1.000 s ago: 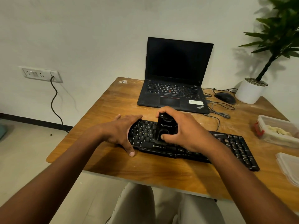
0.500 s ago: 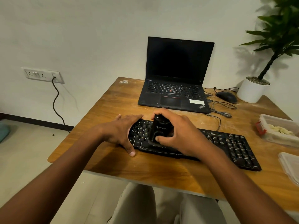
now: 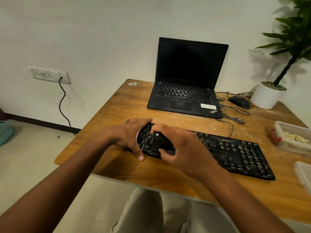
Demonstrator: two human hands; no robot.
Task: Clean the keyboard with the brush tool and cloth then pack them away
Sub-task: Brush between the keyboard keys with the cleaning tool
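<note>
Nearest, at the table's (image 3: 104,167) front-left corner, the left hand (image 3: 129,137) lies with straight fingers spread on the left end of the black keyboard (image 3: 235,153), thumb on the wood, while the right hand (image 3: 181,148) curls thumb and fingers round the dark brush tool (image 3: 162,141) and holds it down on the left keys. The keyboard runs along the front edge toward the right edge. Further back, a clear container (image 3: 292,137) sits at the right edge, and an open laptop (image 3: 186,91), mouse (image 3: 239,101) and potted plant (image 3: 267,96) stand along the far edge.
</note>
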